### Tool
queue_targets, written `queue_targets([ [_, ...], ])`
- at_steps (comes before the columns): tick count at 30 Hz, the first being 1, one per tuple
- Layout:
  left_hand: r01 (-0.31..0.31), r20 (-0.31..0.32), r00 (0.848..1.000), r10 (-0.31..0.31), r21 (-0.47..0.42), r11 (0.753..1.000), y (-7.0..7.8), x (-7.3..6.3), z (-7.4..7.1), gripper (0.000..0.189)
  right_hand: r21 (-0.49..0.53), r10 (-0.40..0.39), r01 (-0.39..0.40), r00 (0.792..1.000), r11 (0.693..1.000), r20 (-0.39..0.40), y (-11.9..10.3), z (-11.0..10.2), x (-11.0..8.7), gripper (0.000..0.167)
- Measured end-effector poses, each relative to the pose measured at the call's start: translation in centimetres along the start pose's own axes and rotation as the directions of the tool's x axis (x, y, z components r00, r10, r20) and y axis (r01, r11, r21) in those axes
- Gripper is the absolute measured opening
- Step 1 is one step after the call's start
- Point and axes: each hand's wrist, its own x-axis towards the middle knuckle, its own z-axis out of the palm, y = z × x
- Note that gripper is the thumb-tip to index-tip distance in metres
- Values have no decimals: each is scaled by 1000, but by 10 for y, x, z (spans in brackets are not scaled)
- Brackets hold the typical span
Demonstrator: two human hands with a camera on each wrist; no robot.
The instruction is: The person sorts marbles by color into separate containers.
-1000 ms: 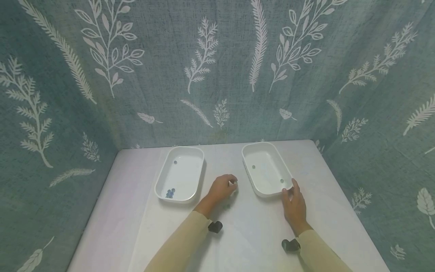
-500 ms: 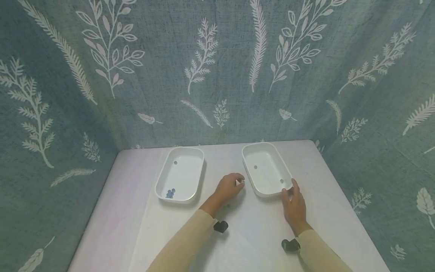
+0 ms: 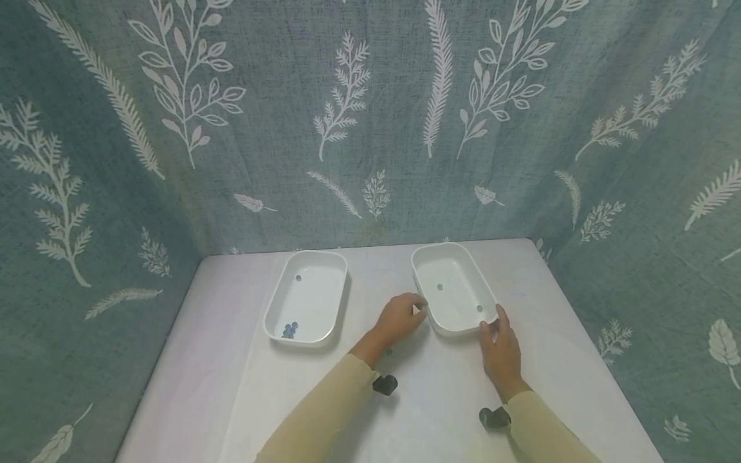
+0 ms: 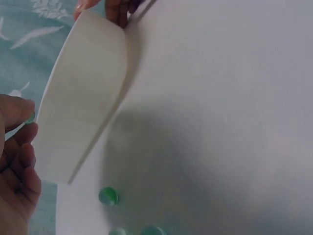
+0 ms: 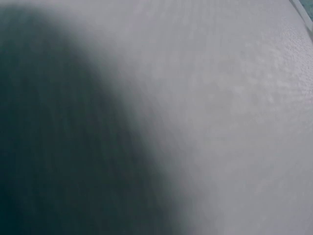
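My left hand (image 3: pixel 401 317) is at the left rim of the right-hand white tray (image 3: pixel 457 325). Between its thumb and fingertip it pinches a green marble (image 4: pixel 30 118), seen in the left wrist view just outside the tray's rim. My right hand (image 3: pixel 502 354) holds the same tray by its front right corner, thumb and fingers at the rim. Inside that tray lie two small marbles, one green marble (image 3: pixel 440 287) toward the middle and another marble (image 3: pixel 479 308) near the right hand. The right wrist view shows only white surface and a dark blur.
A second white tray (image 3: pixel 312 341) stands on the left, with a clump of blue marbles (image 3: pixel 291 330) and one single marble (image 3: pixel 298 278) in it. On the white table (image 3: pixel 428 411), under the left forearm, lie green marbles (image 4: pixel 108 196). Patterned curtains (image 3: pixel 370 116) enclose the table's back and sides.
My left hand has moved right, from between the trays to the right-hand tray's rim. One marble in that tray has rolled slightly right and nearer. The right hand has stayed in place.
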Motion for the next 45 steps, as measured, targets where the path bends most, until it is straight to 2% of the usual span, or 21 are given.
queue_targets([
  [4,-20,3,1000,20,-4,1000,4,1,2,23,-3,2,-2,1000,1000,-3,-1,0,0,66],
  [14,-23,-10,1000,23,5,1000,7,4,7,23,-4,-4,4,1000,1000,-8,-2,0,-1,66],
  [22,-11,-32,999,12,13,1000,8,9,4,26,2,-35,35,999,999,-24,2,2,-1,66],
  [30,17,-37,999,-17,0,1000,8,15,3,26,8,-21,21,1000,1000,-21,2,1,-1,67],
  [45,17,-47,999,-18,-19,1000,11,21,4,25,0,-22,22,999,1000,-27,1,1,0,66],
])
